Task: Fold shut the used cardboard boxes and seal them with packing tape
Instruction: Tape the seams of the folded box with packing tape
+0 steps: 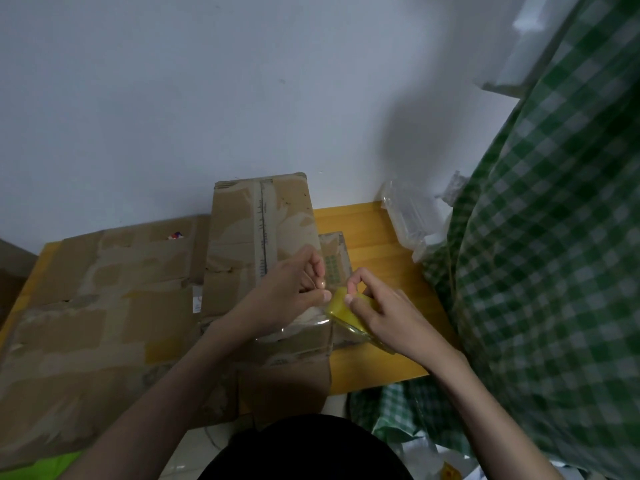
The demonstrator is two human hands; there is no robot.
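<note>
Nearest, at the bottom edge: a dark garment [304, 448], with a strip of bright green [38, 462] at the lower left and crumpled white and checked material [408, 420] at the lower right.

Just beyond, two bare forearms reaching in over a yellow wooden table [384, 244]. Left hand [294, 289] with fingers curled, thumb and forefinger pinched on the free end of clear tape drawn from the roll. Right hand [381, 313] clamped on the yellowish roll of packing tape [341, 308], thumb on its near face, fingers curled over the rim. Hands close together, almost touching, above the right edge of the smaller cardboard box [263, 244].

That box lying closed, long side running near to far, patched with old tape, a shiny clear strip [294, 332] across its near end. Left of it, touching, a larger worn cardboard box [100, 313], flaps folded down, likewise covered in tape remnants.

Farther right on the table, a clear plastic tray [408, 216] against the wall. Green-and-white checked cloth [554, 237] hanging down the right side. Farthest, a plain pale wall [207, 98].
</note>
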